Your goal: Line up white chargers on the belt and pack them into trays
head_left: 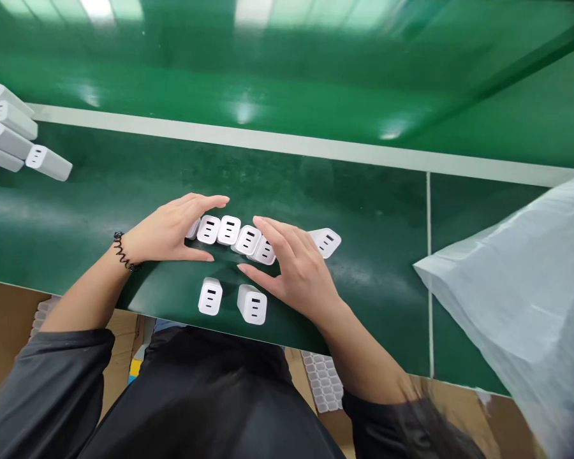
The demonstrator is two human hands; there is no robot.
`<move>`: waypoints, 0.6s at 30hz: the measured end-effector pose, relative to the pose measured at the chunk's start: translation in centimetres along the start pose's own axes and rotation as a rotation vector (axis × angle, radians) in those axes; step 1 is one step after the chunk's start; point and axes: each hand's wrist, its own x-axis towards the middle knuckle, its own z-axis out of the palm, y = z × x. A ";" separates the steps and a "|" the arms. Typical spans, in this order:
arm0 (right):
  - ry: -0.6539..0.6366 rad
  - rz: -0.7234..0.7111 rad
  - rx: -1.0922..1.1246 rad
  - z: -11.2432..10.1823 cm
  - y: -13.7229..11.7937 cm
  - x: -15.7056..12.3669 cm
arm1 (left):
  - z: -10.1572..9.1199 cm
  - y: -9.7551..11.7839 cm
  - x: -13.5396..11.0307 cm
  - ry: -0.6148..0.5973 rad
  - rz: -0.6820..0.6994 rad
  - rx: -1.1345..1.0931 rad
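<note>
Several white USB chargers stand side by side in a row, port faces up; one near its middle (229,230) shows its dark slots. My left hand (169,229) is at the left end of the row, thumb and fingers spread on either side of the chargers. At the other end, my right hand (299,264) has its thumb and fingers apart around the row and partly hides it. Whether either palm touches a charger cannot be made out. Nearer the table edge stand two more chargers, a left one (210,296) and a right one (252,305). Another charger (327,243) leans beyond my right hand.
More white chargers (9,121) lie piled at the far left of the green table (373,299). A translucent plastic sheet (507,268) covers the right side. A pale strip (277,139) runs along the back. Below the edge is a white compartmented tray (323,380).
</note>
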 end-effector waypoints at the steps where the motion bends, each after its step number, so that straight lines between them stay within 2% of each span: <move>1: 0.003 0.003 0.025 0.2 0.0 0.0 | 0.1 -0.2 0.0 -0.001 0.008 -0.040; 5: 0.008 0.018 0.071 0.5 0.1 0.0 | -0.3 -0.9 -0.5 -0.013 -0.001 -0.196; 8: -0.007 0.039 0.111 0.6 0.1 0.0 | -1.4 -1.3 -1.1 -0.089 -0.051 -0.251; 12: -0.011 0.068 0.176 0.9 0.2 0.0 | -2.2 -1.6 -1.4 -0.197 -0.141 -0.240; 18: -0.007 0.104 0.228 1.2 0.3 0.1 | -2.1 -1.8 -0.9 -0.230 -0.238 -0.165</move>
